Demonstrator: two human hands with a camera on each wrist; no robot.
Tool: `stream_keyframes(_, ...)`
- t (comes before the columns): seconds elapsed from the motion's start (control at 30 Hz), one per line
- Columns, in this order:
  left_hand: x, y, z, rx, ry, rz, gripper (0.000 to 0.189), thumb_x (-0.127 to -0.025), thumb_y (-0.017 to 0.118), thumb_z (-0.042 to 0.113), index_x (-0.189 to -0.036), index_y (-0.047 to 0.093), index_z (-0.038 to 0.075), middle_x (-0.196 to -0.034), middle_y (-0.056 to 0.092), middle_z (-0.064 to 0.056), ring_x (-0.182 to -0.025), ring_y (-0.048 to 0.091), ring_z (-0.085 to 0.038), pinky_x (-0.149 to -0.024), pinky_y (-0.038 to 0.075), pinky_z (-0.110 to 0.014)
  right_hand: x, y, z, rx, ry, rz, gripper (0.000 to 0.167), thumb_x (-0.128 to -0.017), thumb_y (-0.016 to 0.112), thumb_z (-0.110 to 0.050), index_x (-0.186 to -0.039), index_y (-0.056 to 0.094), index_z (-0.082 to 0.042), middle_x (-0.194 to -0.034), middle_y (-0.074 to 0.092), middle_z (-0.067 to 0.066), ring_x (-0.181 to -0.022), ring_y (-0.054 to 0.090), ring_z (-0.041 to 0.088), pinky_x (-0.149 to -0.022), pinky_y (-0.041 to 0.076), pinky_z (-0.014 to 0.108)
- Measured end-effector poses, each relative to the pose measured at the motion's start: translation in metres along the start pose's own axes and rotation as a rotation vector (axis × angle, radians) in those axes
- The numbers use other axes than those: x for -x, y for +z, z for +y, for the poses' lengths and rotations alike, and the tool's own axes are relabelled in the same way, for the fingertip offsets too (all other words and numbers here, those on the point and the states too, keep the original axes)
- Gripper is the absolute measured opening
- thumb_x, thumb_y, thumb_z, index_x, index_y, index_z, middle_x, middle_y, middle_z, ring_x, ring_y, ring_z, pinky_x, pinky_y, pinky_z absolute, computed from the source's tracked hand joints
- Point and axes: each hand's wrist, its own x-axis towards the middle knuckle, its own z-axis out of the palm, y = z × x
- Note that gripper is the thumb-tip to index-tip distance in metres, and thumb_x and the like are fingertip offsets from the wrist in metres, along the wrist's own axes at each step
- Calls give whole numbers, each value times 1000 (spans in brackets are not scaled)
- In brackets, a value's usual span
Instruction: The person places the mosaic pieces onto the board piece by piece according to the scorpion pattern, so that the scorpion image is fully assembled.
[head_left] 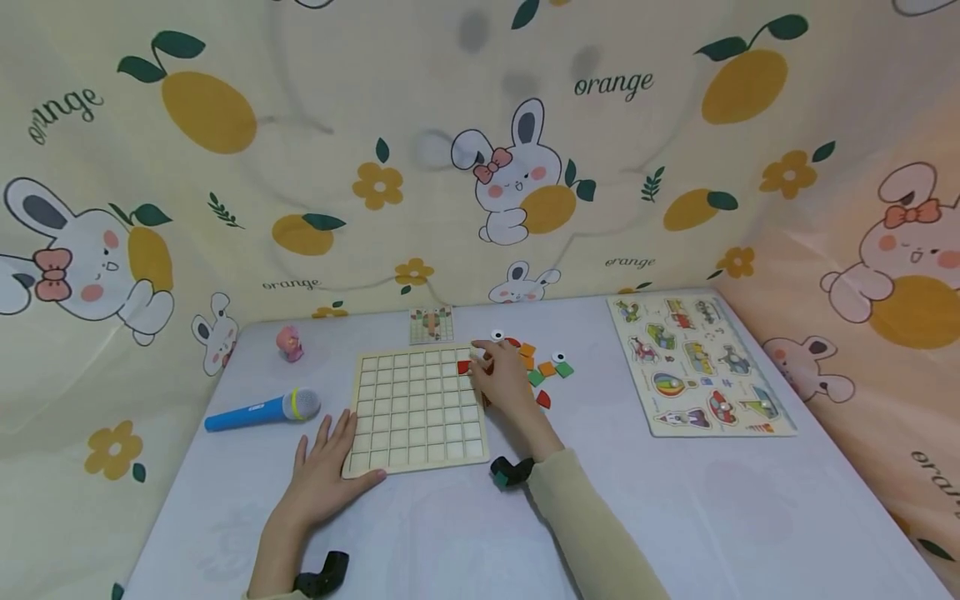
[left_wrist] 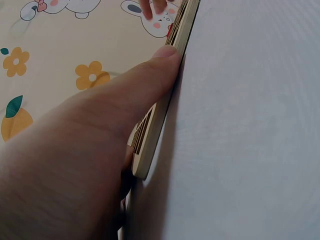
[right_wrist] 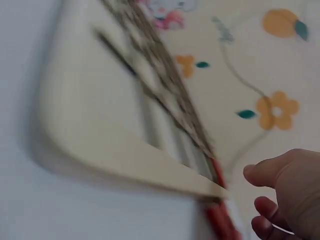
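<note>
A pale wooden grid board [head_left: 420, 408] lies on the table. My left hand [head_left: 324, 471] rests at its lower left corner, fingers spread along the left side. In the left wrist view the thumb [left_wrist: 150, 75] lies against the board's front edge. One red square piece [head_left: 463, 367] sits in the grid near the top right. Beside it, over the board's right edge, is my right hand [head_left: 504, 379], fingers bent. The right wrist view shows that thumb [right_wrist: 265, 172] apart from the lower fingers, with no piece visible between them; part of the grasp is hidden.
Loose orange, green, red and white pieces, including a green one [head_left: 564, 369], lie right of the board. Behind it stands a small pattern card [head_left: 431, 325]. A blue toy microphone [head_left: 262, 411] and pink figurine [head_left: 289, 343] are left. A picture puzzle board [head_left: 701, 362] lies right.
</note>
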Motion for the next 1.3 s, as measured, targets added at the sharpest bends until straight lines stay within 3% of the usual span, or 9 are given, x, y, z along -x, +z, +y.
stream_keyframes(0.17, -1, 0, 1, -2, 1, 2, 123, -85, 69, 78, -169, 19, 5, -177, 15, -18, -163, 0, -46, -125, -10, -71, -8, -33, 18, -41, 35, 74, 37, -100, 74, -17, -135, 71, -6, -119, 66, 21, -105, 59, 33, -86, 52, 45)
stream_keyframes(0.3, 0, -1, 1, 3, -6, 1, 123, -85, 70, 78, -169, 19, 4, -176, 15, -20, -163, 0, -47, -124, -10, -72, -8, -55, 40, -61, 134, 110, 38, -100, 75, -22, -135, 71, -7, -125, 63, 20, -115, 56, 36, -95, 51, 50)
stream_keyframes(0.4, 1, -3, -1, 1, -10, 7, 123, -85, 70, 77, -169, 19, 4, -176, 16, -20, -163, 0, -47, -124, -10, -72, -9, -62, 53, -84, 203, 94, 40, -101, 74, -28, -137, 70, -10, -130, 60, 17, -122, 51, 35, -103, 48, 53)
stream_keyframes(0.53, 2, -3, -1, -1, 0, 14, 122, -85, 70, 77, -169, 20, 4, -176, 17, -19, -163, 1, -48, -124, -9, -72, -9, -62, 62, -81, 226, 64, 41, -102, 72, -31, -138, 70, -11, -135, 58, 17, -130, 47, 37, -112, 42, 58)
stream_keyframes(0.73, 2, -2, 1, 11, 7, 4, 123, -85, 70, 78, -169, 20, 4, -176, 17, -19, -163, 1, -48, -124, -9, -72, -14, -56, 63, -8, 187, 40, 40, -101, 73, -28, -137, 71, -11, -136, 60, 21, -134, 48, 41, -117, 28, 69)
stream_keyframes(1.03, 3, -3, 0, -13, -4, 5, 122, -85, 69, 78, -169, 20, 4, -176, 16, -19, -162, 1, -48, -124, -9, -72, -33, -47, 65, 151, 148, -46, 39, -100, 74, -30, -135, 74, -13, -138, 62, 22, -131, 52, 43, -111, 35, 69)
stream_keyframes(1.3, 3, -3, 2, 1, -14, -7, 123, -84, 70, 78, -168, 21, 3, -176, 16, -19, -162, 1, -49, -124, -10, -73, -39, -45, 65, 191, 173, -69, 31, -100, 72, -32, -125, 79, -15, -138, 59, 22, -128, 49, 45, -106, 34, 69)
